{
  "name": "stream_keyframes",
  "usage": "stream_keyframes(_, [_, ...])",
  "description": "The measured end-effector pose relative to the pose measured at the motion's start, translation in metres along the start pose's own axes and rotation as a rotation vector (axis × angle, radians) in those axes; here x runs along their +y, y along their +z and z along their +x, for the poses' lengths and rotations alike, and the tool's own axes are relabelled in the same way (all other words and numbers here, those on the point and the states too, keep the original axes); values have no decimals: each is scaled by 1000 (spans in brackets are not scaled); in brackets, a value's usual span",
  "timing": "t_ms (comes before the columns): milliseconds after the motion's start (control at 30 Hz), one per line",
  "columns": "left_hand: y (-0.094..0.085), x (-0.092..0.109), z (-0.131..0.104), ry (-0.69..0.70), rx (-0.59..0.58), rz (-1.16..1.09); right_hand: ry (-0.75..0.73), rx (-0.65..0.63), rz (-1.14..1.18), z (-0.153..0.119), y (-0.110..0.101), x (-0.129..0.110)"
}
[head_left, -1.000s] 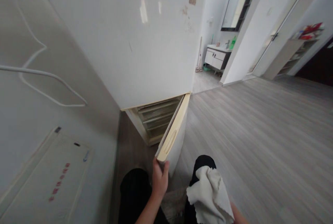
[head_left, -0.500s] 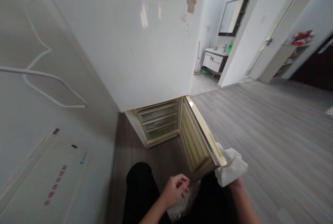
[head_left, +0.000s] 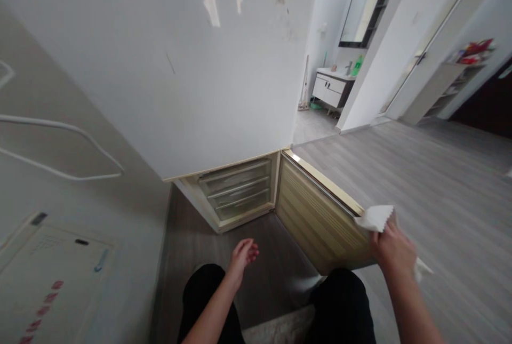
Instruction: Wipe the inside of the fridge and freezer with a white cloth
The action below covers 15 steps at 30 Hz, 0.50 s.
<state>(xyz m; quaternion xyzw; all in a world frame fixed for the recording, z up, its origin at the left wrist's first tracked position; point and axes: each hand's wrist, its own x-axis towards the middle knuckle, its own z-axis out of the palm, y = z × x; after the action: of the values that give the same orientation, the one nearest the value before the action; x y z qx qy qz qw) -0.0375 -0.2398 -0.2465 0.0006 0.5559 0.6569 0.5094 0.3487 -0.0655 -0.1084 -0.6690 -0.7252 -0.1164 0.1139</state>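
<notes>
The right hand (head_left: 394, 245), gripping the cloth (head_left: 375, 218), is nearer, at the door's (head_left: 316, 221) free end; the left hand (head_left: 244, 254), loosely curled, empty, lies left of it.

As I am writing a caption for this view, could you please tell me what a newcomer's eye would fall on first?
The eye would probably fall first on the lower door of the white refrigerator, swung open to the right, with drawers showing inside, to its left. Next comes the white cloth in the right hand, at the door's free edge. The left hand, seemingly empty, is in front of the drawers.
</notes>
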Motion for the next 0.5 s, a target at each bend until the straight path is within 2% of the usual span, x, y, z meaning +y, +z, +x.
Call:
stream_keyframes(67, [8, 41, 45, 12, 45, -93, 51, -14, -90, 21, 8, 11])
stream_keyframes(167, [20, 99, 114, 79, 116, -217, 134, -70, -99, 54, 19, 34])
stream_keyframes(267, [34, 142, 162, 132, 149, -299, 173, -123, -126, 76, 26, 50])
stream_keyframes(367, [48, 171, 185, 162, 129, -347, 218, -143, -166, 85, 30, 54])
stream_keyframes(500, [59, 192, 194, 153, 125, -378, 238, -104, -197, 89, 36, 53])
